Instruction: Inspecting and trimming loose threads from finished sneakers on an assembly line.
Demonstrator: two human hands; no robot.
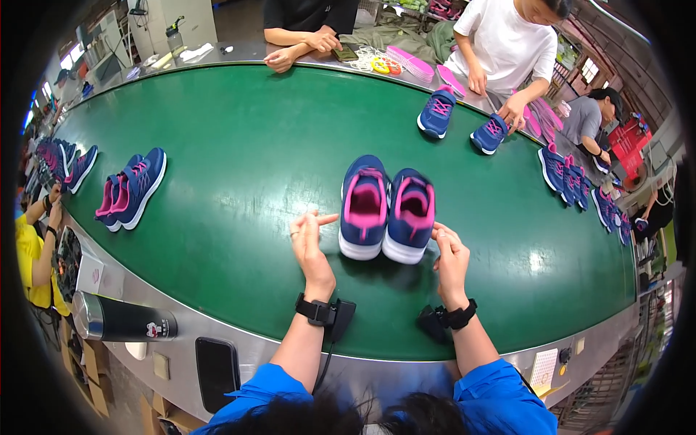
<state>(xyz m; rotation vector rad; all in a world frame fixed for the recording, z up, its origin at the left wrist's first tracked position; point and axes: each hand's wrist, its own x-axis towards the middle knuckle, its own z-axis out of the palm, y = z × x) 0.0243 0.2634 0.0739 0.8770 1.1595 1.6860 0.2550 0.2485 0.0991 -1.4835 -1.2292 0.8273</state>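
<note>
The pair of navy-and-pink sneakers (393,217), slightly blurred, is over the middle of the green belt (239,159); whether the soles touch it cannot be told. Left of the pair, the left hand (313,250) has loosely spread fingers, gripping nothing. Right of it, the half-curled right hand (451,262) shows no hold, contact unclear. A stray fingertip could tip or part the shoes. Left of the pair is broad room; beyond it, two sneakers (437,114) narrow the way toward the far metal rim (250,52).
</note>
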